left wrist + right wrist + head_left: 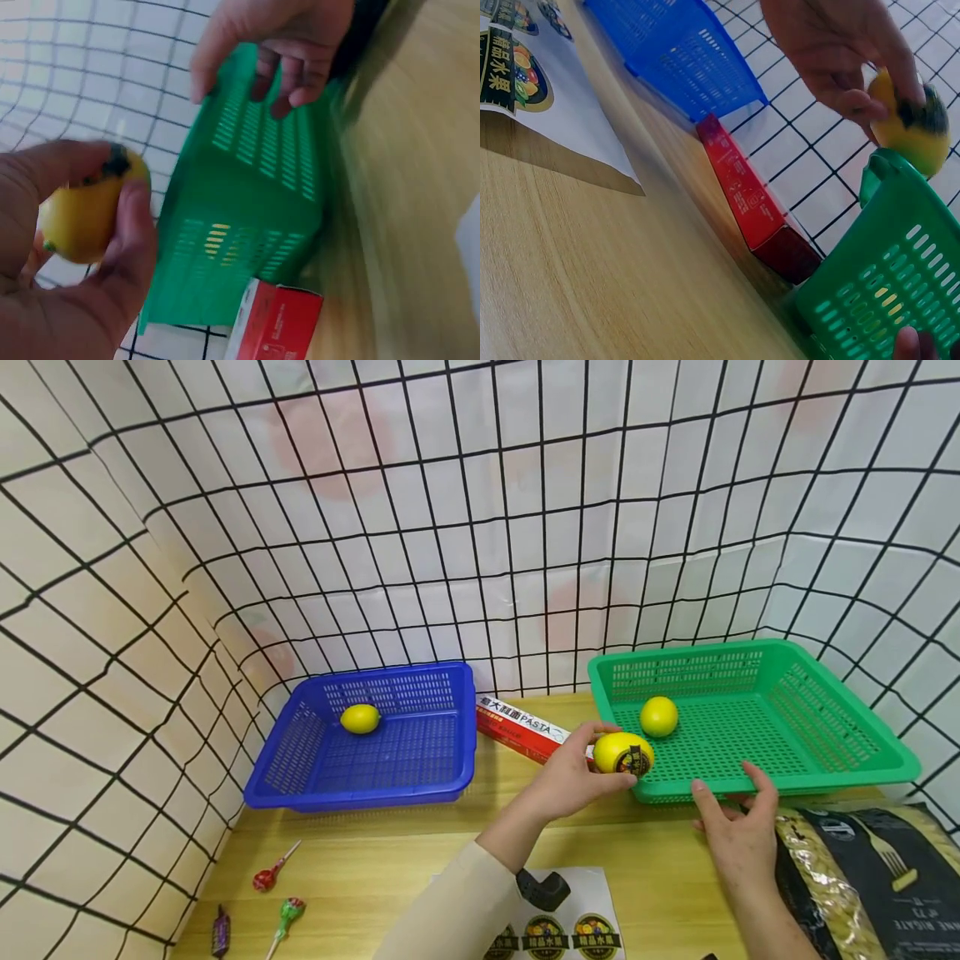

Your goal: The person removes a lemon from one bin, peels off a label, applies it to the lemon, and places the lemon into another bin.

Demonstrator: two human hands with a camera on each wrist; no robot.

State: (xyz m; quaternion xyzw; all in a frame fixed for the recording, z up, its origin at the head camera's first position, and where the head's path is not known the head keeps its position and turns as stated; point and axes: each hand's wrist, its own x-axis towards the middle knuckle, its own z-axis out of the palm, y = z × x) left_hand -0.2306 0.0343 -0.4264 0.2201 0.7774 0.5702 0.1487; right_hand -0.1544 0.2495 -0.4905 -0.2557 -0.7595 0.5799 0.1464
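Note:
My left hand [581, 768] grips a yellow lemon [621, 753] with a dark round sticker on it, held over the front left corner of the green basket [817, 760]. The same lemon [79, 214] shows between thumb and fingers in the left wrist view and as the lemon [915, 124] in the right wrist view. My right hand [731, 827] rests with spread fingers on the green basket's front rim. A second lemon [658, 716] lies inside the green basket. Another lemon [360, 718] lies in the blue basket [315, 777] at the left.
A red pasta box [521, 727] lies between the two baskets. A sticker sheet [562, 927] and a black object [542, 887] lie near the front edge. Lollipops [273, 868] and a wrapped candy [220, 931] sit front left. A black pasta bag [862, 877] lies right. Wire grid walls surround the table.

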